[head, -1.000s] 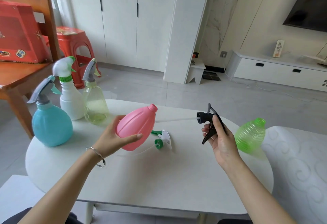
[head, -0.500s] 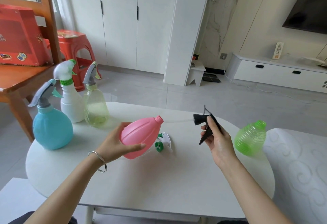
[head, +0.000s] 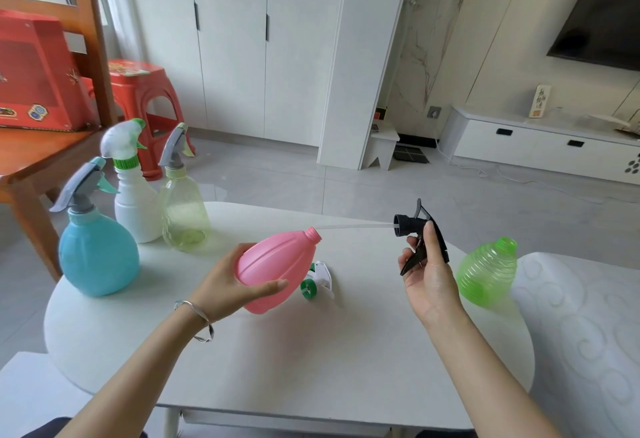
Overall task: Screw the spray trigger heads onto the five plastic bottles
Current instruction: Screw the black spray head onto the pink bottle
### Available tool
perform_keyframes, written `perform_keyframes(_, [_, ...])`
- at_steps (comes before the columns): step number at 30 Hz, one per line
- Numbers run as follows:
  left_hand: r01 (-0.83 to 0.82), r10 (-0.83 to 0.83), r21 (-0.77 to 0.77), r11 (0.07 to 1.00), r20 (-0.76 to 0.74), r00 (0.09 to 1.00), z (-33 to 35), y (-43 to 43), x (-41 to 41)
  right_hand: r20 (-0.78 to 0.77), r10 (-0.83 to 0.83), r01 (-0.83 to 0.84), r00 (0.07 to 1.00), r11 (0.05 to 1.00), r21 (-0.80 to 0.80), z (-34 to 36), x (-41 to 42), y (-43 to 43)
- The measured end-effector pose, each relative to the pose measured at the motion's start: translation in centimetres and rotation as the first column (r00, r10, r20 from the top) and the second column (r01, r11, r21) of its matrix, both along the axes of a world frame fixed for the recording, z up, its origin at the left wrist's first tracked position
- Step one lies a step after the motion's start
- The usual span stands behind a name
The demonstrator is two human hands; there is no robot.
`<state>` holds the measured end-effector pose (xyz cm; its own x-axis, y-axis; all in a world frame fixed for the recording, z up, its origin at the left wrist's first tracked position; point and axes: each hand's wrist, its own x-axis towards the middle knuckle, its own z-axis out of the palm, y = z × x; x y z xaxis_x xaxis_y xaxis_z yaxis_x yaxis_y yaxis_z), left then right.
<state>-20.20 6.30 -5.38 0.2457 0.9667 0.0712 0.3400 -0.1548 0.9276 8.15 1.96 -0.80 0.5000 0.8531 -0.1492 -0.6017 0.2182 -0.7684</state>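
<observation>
My left hand (head: 231,282) grips a pink bottle (head: 273,266) tilted with its open neck pointing right. A black spray trigger head (head: 420,233) is held in my right hand (head: 427,271), and its clear dip tube (head: 356,226) runs left with the tip at the pink neck. On the white table (head: 277,351) a white and green trigger head (head: 317,280) lies loose behind the pink bottle. A green ribbed bottle (head: 486,275) without a head lies at the right edge. At the left stand three bottles with heads on: blue (head: 97,247), white (head: 133,202), pale yellow (head: 185,205).
A wooden chair (head: 52,147) with a red box (head: 34,74) and a red stool (head: 142,105) stand left of the table. A patterned white cushion (head: 581,327) lies at the right. White cabinets (head: 235,57) and a low TV unit (head: 540,147) line the far wall.
Both hands have risen slightly. The dip tube's tip has come to the mouth of the pink bottle, which is tilted more upward than before.
</observation>
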Motion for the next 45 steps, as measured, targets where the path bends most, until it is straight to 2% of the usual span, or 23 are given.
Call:
perform_keyframes(3, [0.011, -0.011, -0.007, 1.000, 0.009, 1.000, 0.0, 0.0, -0.1, -0.002, 0.011, -0.011, 1.000, 1.000, 0.009, -0.1, -0.1, 0.1])
perform_keyframes(7, [0.070, -0.070, -0.012, 0.997, 0.026, 0.997, 0.0, -0.3, 0.3, 0.100, 0.120, -0.113, 0.988, 0.991, -0.075, -0.7, -1.2, -0.1])
perform_keyframes(12, [0.185, -0.182, -0.048, 0.982, 0.068, 0.981, 0.0, -1.0, 1.8, 0.273, 0.355, -0.332, 0.894, 0.935, -0.128, -1.0, -3.7, -0.4])
perform_keyframes(17, [0.194, -0.178, -0.118, 0.974, 0.133, 0.975, 0.4, -1.2, 2.1, 0.406, 0.397, -0.406, 0.823, 0.911, -0.069, -0.5, -3.9, -0.1])
perform_keyframes(20, [0.148, -0.058, -0.286, 0.947, 0.300, 0.952, 0.4, -1.1, 2.3, 0.430, 0.388, -0.423, 0.815, 0.906, -0.016, -0.3, -3.6, 0.1])
perform_keyframes(23, [0.196, 0.043, -0.506, 0.840, 0.422, 0.906, 0.5, -0.8, 2.4, 0.506, 0.363, -0.444, 0.782, 0.895, 0.045, -0.4, -3.5, 0.2])
perform_keyframes(26, [0.272, 0.081, -0.616, 0.739, 0.483, 0.872, 0.3, -0.4, 2.1, 0.546, 0.340, -0.449, 0.765, 0.891, 0.074, -0.7, -3.5, 0.2])
perform_keyframes(29, [0.356, 0.070, -0.644, 0.677, 0.538, 0.840, 0.4, -1.0, 2.3, 0.497, 0.309, -0.395, 0.811, 0.916, 0.076, -0.8, -3.8, 0.2])
perform_keyframes(30, [0.363, 0.046, -0.615, 0.700, 0.546, 0.837, 0.4, -1.1, 2.4, 0.452, 0.292, -0.359, 0.843, 0.931, 0.068, -0.9, -3.9, 0.2])
perform_keyframes(33, [0.302, -0.044, -0.386, 0.872, 0.552, 0.833, 0.4, -1.0, 2.4, 0.325, 0.250, -0.264, 0.912, 0.965, -0.002, -1.2, -4.1, 0.1])
perform_keyframes(35, [0.339, -0.161, -0.267, 0.902, 0.522, 0.838, 0.3, -1.0, 2.4, 0.287, 0.249, -0.248, 0.925, 0.968, -0.040, -1.3, -4.3, 0.1])
perform_keyframes(37, [0.437, -0.217, -0.333, 0.835, 0.532, 0.819, 0.4, -1.4, 2.3, 0.250, 0.256, -0.250, 0.934, 0.967, -0.055, -1.3, -4.6, 0.1])
perform_keyframes(39, [0.445, -0.207, -0.439, 0.781, 0.490, 0.847, 0.6, -1.8, 2.4, 0.229, 0.255, -0.246, 0.939, 0.967, -0.067, -1.3, -4.6, 0.2])
perform_keyframes(43, [0.379, -0.241, -0.283, 0.881, 0.421, 0.875, 0.0, -1.4, 2.1, 0.202, 0.255, -0.245, 0.946, 0.967, -0.071, -1.2, -4.3, 0.3])
perform_keyframes(45, [0.464, -0.258, -0.354, 0.812, 0.495, 0.829, 0.4, -1.5, 2.0, 0.193, 0.261, -0.256, 0.946, 0.965, -0.055, -1.2, -4.3, 0.3])
